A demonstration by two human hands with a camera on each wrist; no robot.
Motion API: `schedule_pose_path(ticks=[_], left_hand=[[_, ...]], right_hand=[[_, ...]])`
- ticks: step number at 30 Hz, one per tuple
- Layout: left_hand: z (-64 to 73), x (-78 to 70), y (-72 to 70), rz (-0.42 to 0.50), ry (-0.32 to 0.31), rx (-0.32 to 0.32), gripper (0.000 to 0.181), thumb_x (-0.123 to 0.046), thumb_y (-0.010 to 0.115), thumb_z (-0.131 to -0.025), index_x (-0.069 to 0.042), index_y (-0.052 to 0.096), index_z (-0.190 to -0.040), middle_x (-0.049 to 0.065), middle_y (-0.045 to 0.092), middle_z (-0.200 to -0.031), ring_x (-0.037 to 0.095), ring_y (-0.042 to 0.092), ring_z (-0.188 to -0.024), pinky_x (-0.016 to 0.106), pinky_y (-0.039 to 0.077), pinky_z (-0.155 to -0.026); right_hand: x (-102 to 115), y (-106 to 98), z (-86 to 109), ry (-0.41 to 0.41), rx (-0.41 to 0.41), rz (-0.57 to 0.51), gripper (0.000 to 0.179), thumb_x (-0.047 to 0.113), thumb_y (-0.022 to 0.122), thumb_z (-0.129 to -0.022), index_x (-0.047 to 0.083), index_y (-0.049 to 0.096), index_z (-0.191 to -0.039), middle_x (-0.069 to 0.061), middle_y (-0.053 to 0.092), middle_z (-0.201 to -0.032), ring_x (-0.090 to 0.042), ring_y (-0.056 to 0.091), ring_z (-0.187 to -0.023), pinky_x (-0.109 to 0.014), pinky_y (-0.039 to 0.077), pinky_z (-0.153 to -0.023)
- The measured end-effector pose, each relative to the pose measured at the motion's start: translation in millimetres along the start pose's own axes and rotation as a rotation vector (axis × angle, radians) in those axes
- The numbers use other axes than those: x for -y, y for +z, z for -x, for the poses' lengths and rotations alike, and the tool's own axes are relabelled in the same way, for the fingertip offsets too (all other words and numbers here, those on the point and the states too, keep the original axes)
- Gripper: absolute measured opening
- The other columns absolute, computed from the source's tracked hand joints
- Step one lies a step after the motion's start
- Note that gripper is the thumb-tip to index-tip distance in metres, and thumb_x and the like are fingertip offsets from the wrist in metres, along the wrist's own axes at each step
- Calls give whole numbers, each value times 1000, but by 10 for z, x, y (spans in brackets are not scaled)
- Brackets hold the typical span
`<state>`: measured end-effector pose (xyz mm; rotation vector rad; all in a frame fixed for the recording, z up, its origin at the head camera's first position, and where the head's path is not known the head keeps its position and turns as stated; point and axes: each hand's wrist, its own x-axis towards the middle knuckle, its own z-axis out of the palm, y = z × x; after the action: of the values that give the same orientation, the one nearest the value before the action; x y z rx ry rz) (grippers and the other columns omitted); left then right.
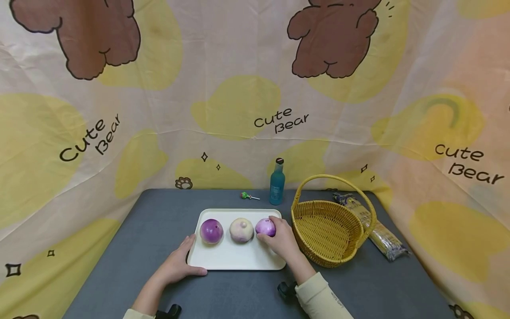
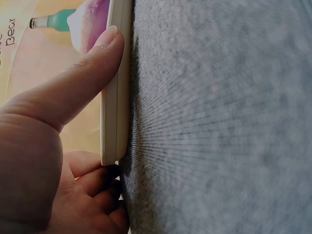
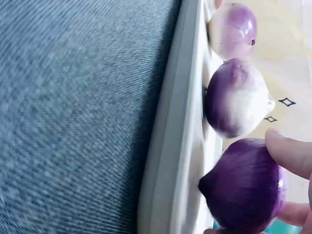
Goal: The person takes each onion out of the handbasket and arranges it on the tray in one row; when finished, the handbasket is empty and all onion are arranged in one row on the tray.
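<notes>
Three purple onions are in a row on a white tray [image 1: 235, 261]. My right hand [image 1: 283, 239] holds the rightmost onion [image 1: 264, 227] between thumb and fingers; the right wrist view shows this onion [image 3: 246, 187] as dark purple with a pointed end. Paler skin covers the middle onion [image 1: 241, 230], and the left onion [image 1: 211, 231] is round and glossy. At the tray's front left corner my left hand [image 1: 179, 262] grips the edge. In the left wrist view, its thumb [image 2: 92, 73] rests along the rim and its other fingers are partly hidden by the tray.
Right of the tray stands a yellow wicker basket [image 1: 294, 208] with a tall handle. A long clear-and-blue packet [image 1: 382, 235] lies behind it. A blue bottle [image 1: 277, 184] and a small lollipop [image 1: 245, 195] are at the back, before a printed cloth [image 1: 227, 106].
</notes>
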<state>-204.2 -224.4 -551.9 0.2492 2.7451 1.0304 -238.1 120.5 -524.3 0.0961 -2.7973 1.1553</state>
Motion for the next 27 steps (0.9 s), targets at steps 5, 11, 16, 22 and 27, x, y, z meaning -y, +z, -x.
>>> schedule_pose_path(ticks=[5, 11, 16, 22, 27], left_hand=[[11, -8, -8, 2, 5, 1, 130, -49, 92, -65, 5, 18, -159, 28, 19, -164, 47, 11, -153, 65, 16, -120], [13, -6, -4, 1, 5, 1, 130, -48, 92, -65, 5, 19, -159, 29, 20, -164, 47, 11, -153, 65, 17, -120], [15, -12, -6, 4, 9, 4, 130, -48, 92, -65, 5, 18, -159, 28, 20, -164, 47, 11, -153, 66, 17, -120], [18, -31, -15, 4, -1, 7, 130, -49, 92, -65, 5, 18, -158, 29, 19, -164, 47, 11, -153, 66, 17, -119], [14, -35, -17, 6, -9, 13, 131, -49, 92, -66, 5, 17, -158, 28, 18, -164, 47, 10, -153, 66, 16, -120]], right_hand=[[-36, 36, -17, 24, 24, 25, 75, 43, 81, -84, 6, 54, -143, -24, 59, -132, -40, 59, -119, -55, 52, -97], [-30, 54, -25, 47, 56, 63, 76, 48, 77, -87, 8, 51, -146, -25, 55, -138, -41, 55, -124, -57, 50, -99], [-24, 52, -23, 42, 65, 79, 78, 49, 76, -87, 7, 49, -148, -25, 55, -138, -42, 54, -126, -58, 49, -101], [-18, 15, -13, 31, 58, 65, 77, 45, 78, -86, 9, 48, -148, -25, 54, -140, -42, 54, -126, -59, 48, -101], [54, -100, 39, 8, 39, 42, 74, 42, 80, -86, 11, 51, -146, -25, 51, -144, -44, 53, -130, -61, 46, -104]])
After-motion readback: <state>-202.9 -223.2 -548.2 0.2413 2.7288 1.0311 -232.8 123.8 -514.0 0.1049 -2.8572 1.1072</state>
